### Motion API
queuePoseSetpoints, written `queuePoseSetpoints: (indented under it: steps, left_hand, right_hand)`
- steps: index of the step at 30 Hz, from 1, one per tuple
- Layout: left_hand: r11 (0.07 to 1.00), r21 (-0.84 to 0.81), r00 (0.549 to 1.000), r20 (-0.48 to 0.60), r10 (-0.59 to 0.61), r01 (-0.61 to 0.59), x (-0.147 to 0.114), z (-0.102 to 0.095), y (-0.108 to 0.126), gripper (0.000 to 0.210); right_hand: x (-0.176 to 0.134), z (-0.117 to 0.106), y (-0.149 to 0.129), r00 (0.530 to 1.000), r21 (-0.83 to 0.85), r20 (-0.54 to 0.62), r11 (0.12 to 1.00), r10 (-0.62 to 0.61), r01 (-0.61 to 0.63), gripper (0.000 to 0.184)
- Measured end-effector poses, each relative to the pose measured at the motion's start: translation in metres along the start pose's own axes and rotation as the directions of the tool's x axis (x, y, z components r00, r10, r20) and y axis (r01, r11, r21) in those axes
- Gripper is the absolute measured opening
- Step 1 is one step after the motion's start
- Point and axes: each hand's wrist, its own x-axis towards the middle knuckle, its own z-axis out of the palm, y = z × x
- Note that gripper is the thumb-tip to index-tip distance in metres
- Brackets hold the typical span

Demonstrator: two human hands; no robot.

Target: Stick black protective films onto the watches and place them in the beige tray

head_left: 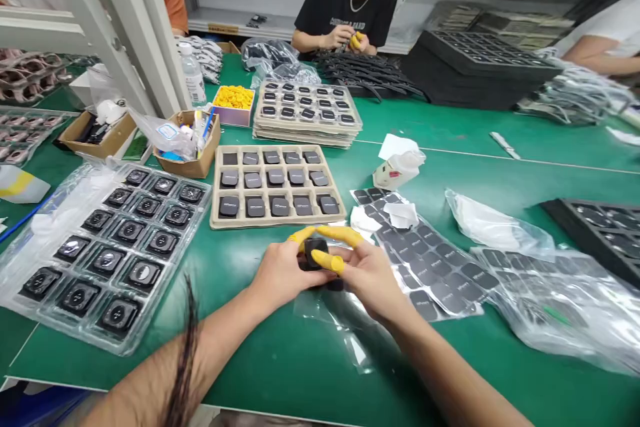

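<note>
Between my two hands, above the front middle of the green table, is a small black square watch body (314,250). My left hand (280,273) closes on its left side, with a yellow finger cot on a fingertip. My right hand (375,273) grips it from the right, its thumb and a finger in yellow cots, the thumb laid across the front. Fingers hide part of the watch body. Under the hands lies crinkled clear film (320,310). Just beyond them, a beige tray (277,221) holds dark square pieces. Sheets of dark square stickers (435,263) lie to the right.
A clear blister tray (117,343) of watch bodies lies left. Behind stand a cardboard box (200,163), a box of yellow finger cots (233,99), a bottle (193,77) and stacked trays (307,137). Plastic bags (565,320) lie right. A co-worker (345,13) sits opposite.
</note>
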Motion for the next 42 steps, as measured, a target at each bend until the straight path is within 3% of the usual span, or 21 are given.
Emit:
queuePoseSetpoints:
  steps: [5,13,16,20,22,23,25,27,28,30,34,36,38,40,42]
  left_hand:
    - [1.000,-0.017,1.000,-0.011,0.003,-0.003,0.001,0.002,-0.001,0.066]
    - [0.995,0.081,0.996,-0.061,0.061,-0.056,0.001,0.005,-0.003,0.050]
    - [0.991,0.106,0.994,-0.054,0.092,-0.086,0.001,0.003,-0.004,0.053]
    - [0.985,0.086,0.988,0.057,0.146,-0.150,-0.002,-0.001,0.000,0.056]
    - [0.970,0.057,0.959,0.174,0.224,-0.237,-0.005,-0.001,0.003,0.056]
    - [0.962,0.032,0.941,0.222,0.256,-0.270,-0.007,-0.001,0.004,0.056]
    - [0.958,-0.011,0.922,0.270,0.278,-0.286,-0.009,0.001,0.007,0.056]
    - [0.968,-0.026,0.936,0.250,0.249,-0.251,-0.009,0.004,0.008,0.055]
    - [0.975,-0.024,0.949,0.225,0.220,-0.221,-0.009,0.006,0.007,0.055]
    - [0.989,-0.032,0.977,0.149,0.149,-0.146,-0.007,0.008,0.005,0.056]
    - [0.996,-0.063,0.998,0.004,0.058,-0.057,-0.005,0.010,0.000,0.057]
    - [0.998,-0.028,0.997,-0.054,0.055,-0.057,-0.006,0.011,-0.002,0.055]
    - [0.997,0.029,0.994,-0.089,0.068,-0.065,-0.006,0.011,-0.002,0.052]
    - [0.995,0.055,0.992,-0.089,0.090,-0.086,-0.005,0.010,-0.002,0.051]
    - [0.994,0.047,0.993,-0.059,0.105,-0.103,-0.005,0.010,-0.002,0.047]
  right_hand:
    - [0.003,-0.001,0.022,0.996,-0.090,-0.030,0.993,-0.080,0.077,0.020]
    - [0.001,-0.003,0.020,0.962,-0.356,-0.032,0.903,-0.269,0.241,0.009]
    - [0.003,-0.023,0.006,0.936,-0.351,0.013,0.874,-0.353,0.335,0.009]
    - [0.014,-0.069,-0.013,0.949,-0.071,-0.060,0.950,-0.310,0.305,0.020]
    - [0.020,-0.082,-0.014,0.954,-0.236,-0.062,0.933,-0.293,0.271,0.026]
    - [0.023,-0.085,-0.011,0.957,-0.406,-0.026,0.878,-0.288,0.253,0.026]
    - [0.026,-0.083,-0.005,0.953,-0.736,0.028,0.639,-0.301,0.223,0.022]
    - [0.029,-0.082,0.003,0.907,-0.897,-0.011,0.405,-0.421,0.177,0.022]
    - [0.031,-0.083,0.006,0.867,-0.927,-0.049,0.346,-0.496,0.145,0.024]
    - [0.037,-0.090,0.011,0.815,-0.949,-0.101,0.302,-0.571,0.094,0.028]
    - [0.044,-0.108,0.009,0.841,-0.959,-0.121,0.281,-0.526,0.037,0.022]
    - [0.038,-0.105,0.002,0.794,-0.934,-0.116,0.337,-0.597,0.117,0.020]
    - [0.024,-0.089,-0.007,0.724,-0.861,-0.040,0.391,-0.688,0.325,0.015]
    - [0.009,-0.067,-0.011,0.682,-0.741,0.140,0.381,-0.718,0.553,0.012]
    - [-0.001,-0.046,-0.008,0.645,-0.669,0.322,0.316,-0.693,0.673,0.010]
